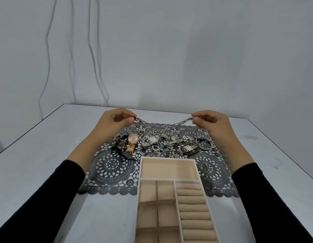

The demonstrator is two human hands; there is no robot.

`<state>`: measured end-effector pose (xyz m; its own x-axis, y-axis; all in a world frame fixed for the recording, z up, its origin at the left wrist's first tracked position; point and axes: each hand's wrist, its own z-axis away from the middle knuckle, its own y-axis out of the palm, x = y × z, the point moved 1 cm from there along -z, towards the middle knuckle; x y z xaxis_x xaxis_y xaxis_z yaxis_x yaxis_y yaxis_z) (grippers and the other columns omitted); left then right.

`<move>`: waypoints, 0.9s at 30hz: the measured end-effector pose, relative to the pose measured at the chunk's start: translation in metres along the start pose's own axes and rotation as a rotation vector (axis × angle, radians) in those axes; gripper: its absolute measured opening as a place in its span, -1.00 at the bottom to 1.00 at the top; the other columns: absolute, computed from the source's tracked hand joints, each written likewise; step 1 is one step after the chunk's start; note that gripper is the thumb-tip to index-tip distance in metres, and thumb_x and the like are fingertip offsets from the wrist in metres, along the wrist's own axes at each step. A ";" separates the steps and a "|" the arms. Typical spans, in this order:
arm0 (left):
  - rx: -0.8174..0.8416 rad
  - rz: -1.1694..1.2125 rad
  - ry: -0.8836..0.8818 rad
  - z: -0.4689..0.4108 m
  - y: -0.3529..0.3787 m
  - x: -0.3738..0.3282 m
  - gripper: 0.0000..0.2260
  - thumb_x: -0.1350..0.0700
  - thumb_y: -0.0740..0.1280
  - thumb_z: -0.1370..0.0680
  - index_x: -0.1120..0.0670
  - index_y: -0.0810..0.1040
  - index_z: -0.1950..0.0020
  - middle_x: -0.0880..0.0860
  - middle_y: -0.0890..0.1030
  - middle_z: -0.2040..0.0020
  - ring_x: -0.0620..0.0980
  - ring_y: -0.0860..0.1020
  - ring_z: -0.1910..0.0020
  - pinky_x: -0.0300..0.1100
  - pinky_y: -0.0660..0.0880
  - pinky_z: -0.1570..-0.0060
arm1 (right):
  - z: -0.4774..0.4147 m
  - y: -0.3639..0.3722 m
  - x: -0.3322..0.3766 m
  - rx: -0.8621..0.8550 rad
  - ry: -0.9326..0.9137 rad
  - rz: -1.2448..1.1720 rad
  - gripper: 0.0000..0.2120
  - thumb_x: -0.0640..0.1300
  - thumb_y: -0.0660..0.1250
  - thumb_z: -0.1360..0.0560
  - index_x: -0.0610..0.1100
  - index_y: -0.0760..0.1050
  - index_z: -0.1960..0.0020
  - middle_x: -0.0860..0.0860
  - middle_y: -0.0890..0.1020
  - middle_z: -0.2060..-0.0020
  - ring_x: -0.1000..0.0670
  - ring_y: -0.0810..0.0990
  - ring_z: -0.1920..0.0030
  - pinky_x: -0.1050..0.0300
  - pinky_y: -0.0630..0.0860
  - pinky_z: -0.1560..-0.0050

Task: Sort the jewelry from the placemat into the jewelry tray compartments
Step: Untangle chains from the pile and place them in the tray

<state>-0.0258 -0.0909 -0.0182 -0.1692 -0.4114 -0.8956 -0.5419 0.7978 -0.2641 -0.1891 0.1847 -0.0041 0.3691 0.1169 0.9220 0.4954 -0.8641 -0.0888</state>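
Left hand (117, 118) and right hand (211, 121) each pinch an end of a silver chain necklace (162, 125) above the placemat (113, 165) at twelve o'clock; it would best go middle-first into the jewelry tray (168, 159) at six o'clock.

A silver chain necklace (163, 125) hangs in a droopy curve over the far edge of the dark lacy placemat (113, 165), pinched at its ends by the left hand (115, 120) and the right hand (210, 121). On the mat lies a heap of jewelry (169, 146) with a pink-gold watch (133, 139) and a silver watch (152, 139). The cream jewelry tray (168, 158) sits nearest, partly on the mat, with one long box, small square boxes and soft rolls.
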 end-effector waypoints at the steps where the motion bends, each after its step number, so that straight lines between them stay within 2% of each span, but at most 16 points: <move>1: 0.005 -0.005 -0.001 0.004 0.002 -0.002 -0.78 0.24 0.44 -0.51 -0.10 0.69 0.11 -0.08 0.71 0.19 -0.10 0.67 0.10 -0.23 0.58 -0.05 | 0.005 0.000 0.002 0.006 -0.003 -0.007 -0.83 -0.37 0.42 -0.43 -0.15 0.66 0.06 -0.03 0.70 0.26 0.04 0.66 0.18 0.29 0.56 0.16; 4: 0.042 -0.003 0.000 0.018 0.006 -0.008 -0.87 0.25 0.43 -0.52 0.02 0.68 0.03 -0.02 0.72 0.15 -0.07 0.68 0.06 -0.21 0.58 -0.06 | 0.018 -0.002 0.008 0.025 -0.014 -0.012 -0.82 -0.37 0.41 -0.43 -0.15 0.65 0.06 0.02 0.70 0.27 0.07 0.66 0.20 0.32 0.54 0.17; 8: 0.088 0.029 0.010 0.035 0.011 -0.014 -0.89 0.23 0.43 -0.51 0.11 0.67 -0.01 0.13 0.71 0.06 -0.04 0.68 0.04 -0.24 0.58 -0.04 | 0.034 -0.006 0.014 0.056 -0.033 -0.030 -0.82 -0.37 0.43 -0.42 -0.14 0.66 0.06 -0.02 0.71 0.22 0.02 0.66 0.16 0.28 0.54 0.14; 11: 0.137 0.031 0.008 0.046 0.014 -0.016 -0.87 0.17 0.45 -0.48 0.07 0.68 -0.02 0.08 0.72 0.04 0.00 0.68 0.00 -0.21 0.57 -0.08 | 0.045 -0.009 0.016 0.097 -0.043 -0.017 -0.84 -0.35 0.44 -0.41 -0.16 0.65 0.06 -0.04 0.71 0.20 -0.02 0.65 0.12 0.24 0.54 0.09; 14: 0.192 0.058 -0.010 0.055 0.020 -0.017 -0.87 0.21 0.43 -0.49 0.08 0.67 -0.01 0.03 0.73 0.07 -0.02 0.69 0.03 -0.25 0.58 -0.05 | 0.055 -0.009 0.016 0.157 -0.037 0.012 -0.86 -0.36 0.43 -0.42 -0.19 0.64 0.06 0.00 0.70 0.23 0.06 0.64 0.17 0.29 0.53 0.11; 17: 0.226 0.032 0.000 0.061 0.027 -0.016 -0.88 0.25 0.43 -0.49 0.10 0.67 0.00 0.04 0.72 0.09 -0.03 0.68 0.05 -0.27 0.57 -0.01 | 0.063 -0.009 0.012 0.204 -0.026 0.011 -0.86 -0.37 0.42 -0.41 -0.22 0.64 0.05 -0.03 0.70 0.21 0.05 0.64 0.16 0.27 0.55 0.08; 21: 0.290 -0.021 -0.023 0.067 0.032 -0.014 -0.87 0.26 0.42 -0.51 0.08 0.67 0.00 -0.02 0.70 0.14 -0.12 0.66 0.11 -0.32 0.56 0.06 | 0.068 -0.006 0.005 0.279 -0.001 0.025 -0.84 -0.24 0.47 -0.33 -0.15 0.66 0.09 -0.04 0.70 0.21 0.01 0.65 0.15 0.18 0.59 0.05; 24: 0.335 -0.031 -0.031 0.070 0.034 -0.014 -0.86 0.29 0.41 -0.52 0.11 0.67 -0.02 0.07 0.69 0.11 -0.11 0.66 0.10 -0.35 0.54 0.06 | 0.070 -0.002 -0.001 0.318 0.026 0.049 -0.82 -0.21 0.48 -0.32 -0.17 0.67 0.07 -0.06 0.70 0.20 0.01 0.64 0.15 0.14 0.60 0.04; 27: 0.365 -0.042 -0.021 0.071 0.037 -0.013 -0.85 0.31 0.41 -0.51 0.09 0.67 0.00 0.11 0.69 0.09 -0.11 0.66 0.09 -0.35 0.55 0.04 | 0.070 0.004 -0.004 0.354 0.035 0.081 -0.85 -0.29 0.47 -0.37 -0.22 0.66 0.06 -0.03 0.70 0.20 0.05 0.65 0.13 0.22 0.57 0.06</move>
<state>0.0148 -0.0250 -0.0413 -0.1343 -0.4407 -0.8876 -0.2182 0.8869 -0.4073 -0.1335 0.2157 -0.0349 0.3938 0.0329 0.9186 0.7097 -0.6460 -0.2811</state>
